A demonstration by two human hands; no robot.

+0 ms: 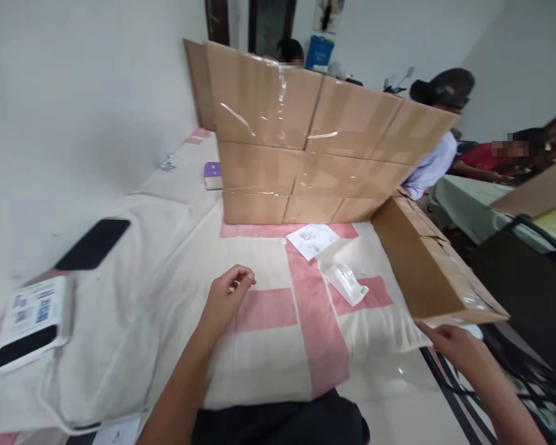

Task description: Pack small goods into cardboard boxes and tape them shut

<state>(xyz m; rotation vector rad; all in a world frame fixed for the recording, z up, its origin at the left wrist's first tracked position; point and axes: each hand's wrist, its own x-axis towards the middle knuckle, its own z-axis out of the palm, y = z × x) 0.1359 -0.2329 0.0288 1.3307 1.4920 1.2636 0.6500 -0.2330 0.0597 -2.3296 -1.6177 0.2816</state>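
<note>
My left hand [229, 290] hovers over the pink-and-white cloth [254, 364], its fingers curled in a loose fist with no object showing. At the cloth's right edge, my right hand [454, 346] touches the near corner of a cardboard side flap [412, 266]. Its index finger reaches along the corner, while the other fingers are bent and partly hidden, so I cannot make out what they grip. Between the hands lies a white tape dispenser [347, 284]. Just behind it is a white paper [311, 240] with a printed code.
A tall taped cardboard screen [301, 142] stands at the back. To the left are a black phone [95, 244], a white box [37, 318] with a dark phone-shaped panel, and a purple-covered block [212, 175]. Several people sit beyond the screen; a dark chair [523, 266] is at right.
</note>
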